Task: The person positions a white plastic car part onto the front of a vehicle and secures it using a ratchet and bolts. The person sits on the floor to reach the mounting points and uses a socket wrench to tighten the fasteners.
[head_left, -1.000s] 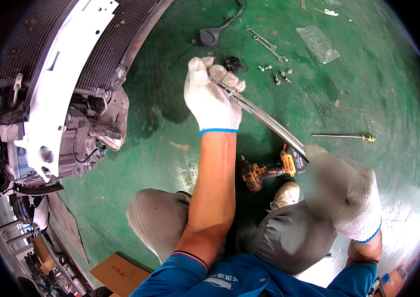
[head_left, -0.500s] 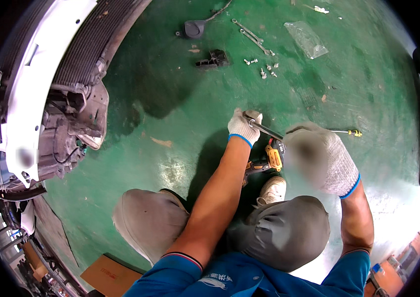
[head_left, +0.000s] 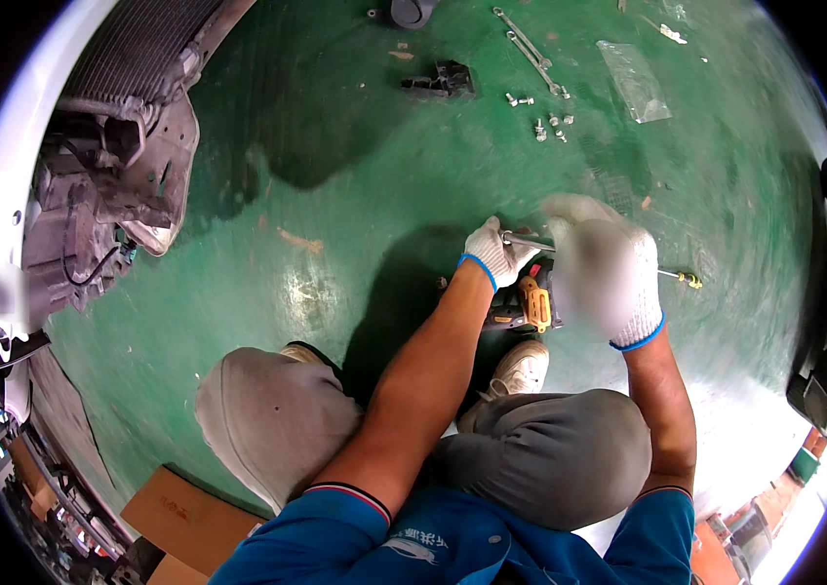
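Observation:
My left hand (head_left: 499,255), in a white knitted glove with a blue cuff, is closed round one end of a silver ratchet wrench (head_left: 529,242). The wrench's shaft runs right, to my right hand (head_left: 636,278), gloved the same way and curled over its other end. A blurred patch hides part of the right glove and that end of the wrench. Just below the hands, a yellow and black cordless power tool (head_left: 536,307) rests on the green floor beside my shoe (head_left: 521,369). A yellow-handled screwdriver (head_left: 689,280) lies right of the right glove.
On the floor ahead lie two combination wrenches (head_left: 526,44), several bolts (head_left: 542,129), a clear plastic bag (head_left: 636,83) and a black plastic part (head_left: 441,80). A vehicle's exposed front end (head_left: 121,185) stands at left. Cardboard (head_left: 194,522) lies at lower left.
My right hand has come closer to my left, so less of the shaft shows between them. The whole view has shifted, with the vehicle front farther left and the floor items higher.

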A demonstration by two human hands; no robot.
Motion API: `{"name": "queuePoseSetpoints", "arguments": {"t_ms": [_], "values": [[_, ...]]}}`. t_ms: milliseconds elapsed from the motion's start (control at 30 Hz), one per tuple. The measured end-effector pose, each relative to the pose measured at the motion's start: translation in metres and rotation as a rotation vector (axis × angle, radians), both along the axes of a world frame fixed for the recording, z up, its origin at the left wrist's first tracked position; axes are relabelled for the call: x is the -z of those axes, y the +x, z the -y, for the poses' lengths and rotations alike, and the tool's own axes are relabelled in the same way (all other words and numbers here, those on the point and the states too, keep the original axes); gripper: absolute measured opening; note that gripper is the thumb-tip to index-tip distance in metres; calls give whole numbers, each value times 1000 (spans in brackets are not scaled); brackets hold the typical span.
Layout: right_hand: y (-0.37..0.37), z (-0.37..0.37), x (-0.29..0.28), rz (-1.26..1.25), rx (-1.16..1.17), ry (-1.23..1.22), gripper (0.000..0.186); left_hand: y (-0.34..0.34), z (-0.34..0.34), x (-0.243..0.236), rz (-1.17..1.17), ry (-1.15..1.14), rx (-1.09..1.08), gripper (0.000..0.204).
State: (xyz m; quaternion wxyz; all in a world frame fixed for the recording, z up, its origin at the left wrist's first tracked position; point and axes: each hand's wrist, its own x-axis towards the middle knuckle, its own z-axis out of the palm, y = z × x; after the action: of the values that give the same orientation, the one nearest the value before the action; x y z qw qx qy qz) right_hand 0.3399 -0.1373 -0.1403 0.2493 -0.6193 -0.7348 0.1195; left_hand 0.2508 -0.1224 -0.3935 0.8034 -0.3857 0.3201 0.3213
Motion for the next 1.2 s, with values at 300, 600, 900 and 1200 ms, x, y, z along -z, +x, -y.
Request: {"name": "queuePoseSetpoints", "arguments": {"t_ms": [300, 600, 900, 1200], "values": [[-18, 2, -6, 75, 11, -75, 20, 14, -5, 35, -8, -105, -86, 31], [-9, -3, -4, 76, 68, -95, 17, -22, -6, -19, -407, 301, 716, 44], [-13, -12, -7, 180, 71, -18, 21, 4, 15, -123, -1602, 1646, 225, 34], [1, -23, -36, -79, -5, -193, 36, 28, -1, -137, -1494, 1614, 93, 32]]}}
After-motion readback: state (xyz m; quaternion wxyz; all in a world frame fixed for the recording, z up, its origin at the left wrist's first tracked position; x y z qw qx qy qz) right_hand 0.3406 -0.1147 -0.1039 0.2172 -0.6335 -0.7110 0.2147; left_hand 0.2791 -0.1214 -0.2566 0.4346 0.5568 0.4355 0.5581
